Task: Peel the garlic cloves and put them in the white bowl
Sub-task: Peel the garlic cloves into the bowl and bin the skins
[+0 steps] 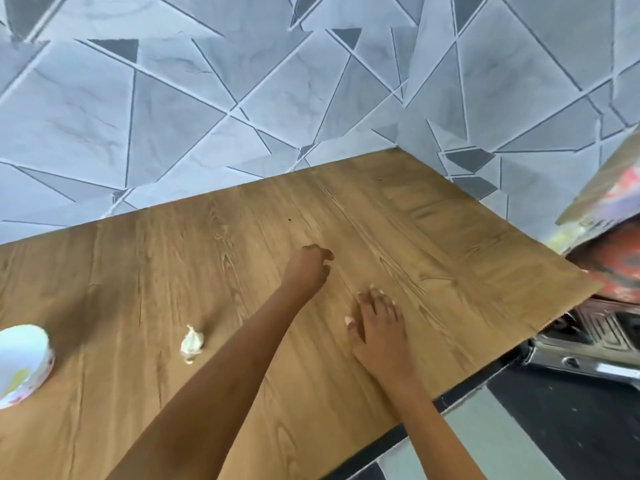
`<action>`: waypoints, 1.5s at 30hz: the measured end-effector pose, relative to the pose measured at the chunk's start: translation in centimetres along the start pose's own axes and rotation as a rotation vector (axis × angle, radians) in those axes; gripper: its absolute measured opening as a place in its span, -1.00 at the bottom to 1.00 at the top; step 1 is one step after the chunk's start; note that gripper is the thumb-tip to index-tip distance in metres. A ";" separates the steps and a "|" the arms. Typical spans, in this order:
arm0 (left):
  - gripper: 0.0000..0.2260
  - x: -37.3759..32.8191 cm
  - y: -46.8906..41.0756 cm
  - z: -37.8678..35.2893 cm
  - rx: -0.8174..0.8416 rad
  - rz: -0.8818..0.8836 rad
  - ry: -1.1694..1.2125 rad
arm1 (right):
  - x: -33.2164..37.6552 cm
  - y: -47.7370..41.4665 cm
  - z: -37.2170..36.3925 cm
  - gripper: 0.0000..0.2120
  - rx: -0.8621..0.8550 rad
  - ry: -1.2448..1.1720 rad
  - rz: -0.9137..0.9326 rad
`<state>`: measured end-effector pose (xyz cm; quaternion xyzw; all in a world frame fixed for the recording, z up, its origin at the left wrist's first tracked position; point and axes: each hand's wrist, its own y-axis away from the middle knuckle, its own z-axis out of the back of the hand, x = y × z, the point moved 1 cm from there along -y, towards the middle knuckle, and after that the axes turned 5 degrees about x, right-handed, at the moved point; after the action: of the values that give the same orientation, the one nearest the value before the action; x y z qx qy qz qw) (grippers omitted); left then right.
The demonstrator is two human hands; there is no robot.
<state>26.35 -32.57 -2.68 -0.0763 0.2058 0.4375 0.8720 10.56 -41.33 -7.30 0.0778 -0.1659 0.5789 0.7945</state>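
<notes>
A whole garlic bulb (191, 344) in white papery skin lies on the wooden table (138, 271), left of my arms. The white bowl (20, 363) stands at the far left edge, partly cut off. My left hand (309, 268) reaches out over the middle of the table, fingers loosely curled, nothing visible in it. My right hand (377, 327) lies flat on the table with fingers spread, holding nothing. Both hands are well to the right of the garlic and do not touch it.
A grey wall with a triangle pattern (242, 98) backs the table. At the right stands a colourful patterned object (609, 251), with a metal stove or sink (588, 344) below it. The table's front edge runs diagonally at lower right.
</notes>
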 end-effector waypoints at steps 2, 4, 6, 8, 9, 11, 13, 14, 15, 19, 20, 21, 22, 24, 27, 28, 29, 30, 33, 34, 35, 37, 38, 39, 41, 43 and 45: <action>-0.73 0.1 -0.9 -0.9 0.018 0.023 -0.068 | -0.2 -0.2 -0.1 -0.50 -0.017 -0.024 0.010; -0.74 0.0 -1.1 -1.3 0.018 0.040 -0.101 | -0.4 -0.2 -0.3 -0.49 -0.023 -0.026 0.017; -0.76 -0.2 -1.0 -1.1 0.021 0.069 -0.086 | -0.5 -0.3 -0.5 -0.51 -0.013 -0.026 0.009; -0.79 -0.3 0.0 -0.5 -0.004 0.078 -0.025 | -0.5 -0.3 -0.5 -0.53 -0.029 -0.020 0.008; -0.81 -0.2 0.8 -0.1 -0.034 0.087 0.043 | -0.6 -0.3 -0.3 -0.52 -0.028 -0.020 0.003; -0.86 0.7 3.4 0.7 -0.104 0.118 0.202 | -0.1 -0.3 0.2 -0.48 0.051 -0.040 0.006; -0.90 2.2 6.8 1.7 -0.150 0.161 0.307 | 1.5 -0.3 0.4 -0.45 0.127 -0.067 0.072; -0.90 2.9 8.4 2.3 -0.167 0.188 0.348 | 2.6 -0.3 0.5 -0.44 0.157 -0.095 0.115; -0.89 3.9 10.5 3.1 -0.199 0.225 0.383 | 4.4 -0.1 0.5 -0.41 0.173 -0.131 0.175; -0.80 7.5 19.0 5.9 -0.280 0.324 0.434 | 11.5 2.2 -1.1 -0.43 0.141 -0.262 0.337; -0.78 8.6 21.5 6.5 -0.304 0.350 0.427 | 13.4 3.4 -1.8 -0.43 0.124 -0.294 0.382; -0.75 9.6 23.9 6.8 -0.330 0.375 0.437 | 15.1 4.7 -2.6 -0.42 0.120 -0.314 0.419; -0.73 10.7 26.4 7.0 -0.352 0.403 0.460 | 16.8 6.2 -3.4 -0.44 0.134 -0.321 0.455; -0.75 12.2 30.2 6.8 -0.376 0.450 0.500 | 19.2 8.7 -4.7 -0.52 0.149 -0.303 0.510; -0.86 13.8 34.3 6.0 -0.387 0.520 0.490 | 21.6 11.5 -6.8 -0.60 0.135 -0.232 0.537; -0.89 14.0 35.1 5.8 -0.378 0.529 0.490 | 22.0 12.0 -7.3 -0.61 0.135 -0.199 0.533; -0.90 14.2 35.5 5.6 -0.358 0.528 0.500 | 22.2 12.4 -7.7 -0.62 0.131 -0.162 0.529; -0.90 14.4 35.8 5.4 -0.327 0.519 0.514 | 22.3 12.8 -8.1 -0.62 0.123 -0.116 0.527; -0.90 14.6 35.8 5.4 -0.222 0.484 0.526 | 22.2 13.4 -8.7 -0.49 0.144 0.010 0.518; -0.89 14.6 35.6 5.4 -0.194 0.483 0.504 | 22.2 13.5 -8.8 -0.47 0.141 0.034 0.514; -0.89 14.6 35.3 5.5 -0.162 0.489 0.479 | 22.1 13.5 -8.7 -0.48 0.142 0.049 0.507; -0.91 14.6 34.6 5.8 -0.076 0.504 0.428 | 22.2 13.5 -8.7 -0.50 0.134 0.058 0.496; -0.91 14.8 34.1 5.9 -0.037 0.508 0.414 | 22.2 13.5 -8.7 -0.51 0.130 0.059 0.496; -0.91 14.9 33.8 6.1 -0.006 0.515 0.402 | 22.2 13.5 -8.6 -0.51 0.132 0.061 0.498; -0.91 14.9 33.1 6.3 0.026 0.524 0.345 | 22.1 13.5 -8.7 -0.51 0.127 0.065 0.507; -0.92 14.9 32.8 6.4 0.031 0.526 0.290 | 22.0 13.5 -8.7 -0.51 0.121 0.057 0.513; -0.92 15.0 32.7 6.2 0.033 0.525 0.263 | 21.9 13.4 -8.9 -0.51 0.108 0.041 0.518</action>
<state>10.17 0.11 -1.90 -0.0623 0.3368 0.6311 0.6960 5.44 -14.65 -8.72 0.0631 -0.1332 0.7726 0.6176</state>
